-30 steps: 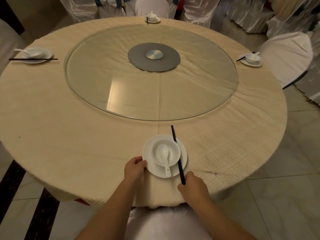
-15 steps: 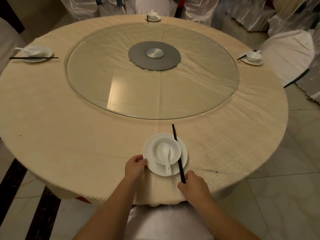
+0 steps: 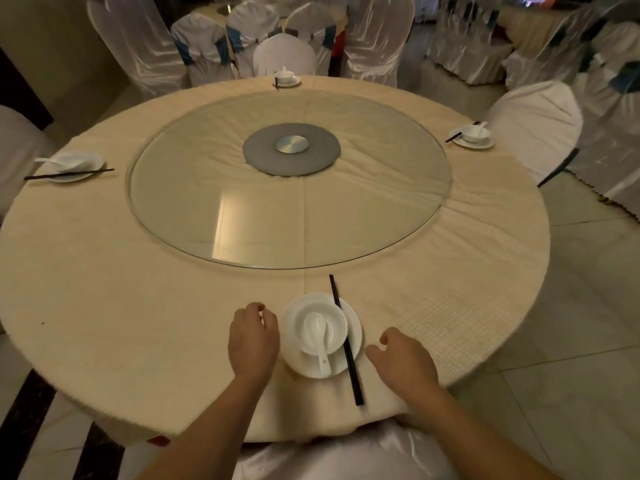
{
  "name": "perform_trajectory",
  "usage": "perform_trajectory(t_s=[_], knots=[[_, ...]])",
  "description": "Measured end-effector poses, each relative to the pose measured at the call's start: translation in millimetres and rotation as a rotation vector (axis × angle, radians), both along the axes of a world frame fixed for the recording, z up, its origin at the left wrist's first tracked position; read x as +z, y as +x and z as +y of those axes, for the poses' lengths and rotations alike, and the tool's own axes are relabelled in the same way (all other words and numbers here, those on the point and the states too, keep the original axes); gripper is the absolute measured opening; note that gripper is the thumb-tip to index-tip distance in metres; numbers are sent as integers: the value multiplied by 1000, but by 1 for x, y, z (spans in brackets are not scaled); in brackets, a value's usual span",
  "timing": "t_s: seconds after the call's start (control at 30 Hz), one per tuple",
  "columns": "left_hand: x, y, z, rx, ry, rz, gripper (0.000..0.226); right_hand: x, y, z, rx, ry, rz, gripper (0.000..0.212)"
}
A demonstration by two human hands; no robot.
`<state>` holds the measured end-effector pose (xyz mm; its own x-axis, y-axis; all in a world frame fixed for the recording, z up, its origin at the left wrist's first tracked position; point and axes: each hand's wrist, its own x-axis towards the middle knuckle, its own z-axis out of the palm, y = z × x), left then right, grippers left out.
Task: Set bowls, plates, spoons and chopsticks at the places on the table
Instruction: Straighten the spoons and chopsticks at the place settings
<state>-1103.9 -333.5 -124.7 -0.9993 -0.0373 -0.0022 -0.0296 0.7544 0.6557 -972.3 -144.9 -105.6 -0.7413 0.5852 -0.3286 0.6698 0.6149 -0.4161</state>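
Observation:
At the near edge of the round table (image 3: 138, 306) lies a white plate (image 3: 353, 327) with a white bowl (image 3: 334, 323) on it and a white spoon (image 3: 317, 336) in the bowl. Black chopsticks (image 3: 346, 341) lie across the plate's right side, pointing toward the table's middle. My left hand (image 3: 252, 337) hovers just left of the plate, fingers loosely curled, holding nothing. My right hand (image 3: 403, 356) is right of the chopsticks, fingers apart and empty. Three more settings stand at the left place (image 3: 74, 166), the far place (image 3: 285, 79) and the right place (image 3: 472, 135).
A glass turntable (image 3: 207, 202) with a grey centre disc (image 3: 291, 152) fills the table's middle. White-covered chairs stand at the far side (image 3: 284, 53), the right (image 3: 533, 126) and right below me (image 3: 346, 455). More covered chairs and tables crowd the back.
Both hands have let go: the left has come off the plate's rim and the right off the chopsticks' near end. The view has lifted and moved closer.

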Motion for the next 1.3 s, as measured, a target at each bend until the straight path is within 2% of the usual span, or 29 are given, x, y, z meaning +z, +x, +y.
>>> perform_trajectory(t_s=[0.13, 0.3, 0.5, 0.67, 0.87, 1.03, 1.2, 1.3], knots=[[71, -21, 50, -309, -334, 393, 34, 69, -33, 40, 161, 172, 155, 42], [150, -14, 133, -340, -552, 491, 54, 147, -26, 103, 354, 395, 330, 42], [205, 50, 239, -241, -485, 583, 60, 194, 29, 214, 367, 659, 562, 58], [226, 85, 322, -314, -438, 588, 60, 223, 82, 307, 297, 737, 591, 62], [246, 91, 434, -396, -421, 621, 62, 250, 105, 420, 181, 810, 592, 61], [239, 70, 554, -442, -382, 643, 61, 249, 89, 521, 161, 840, 534, 63], [225, 15, 684, -476, -395, 601, 62, 257, 38, 637, 196, 859, 471, 63], [228, -21, 754, -492, -425, 637, 62, 265, 6, 703, 210, 845, 470, 63]])
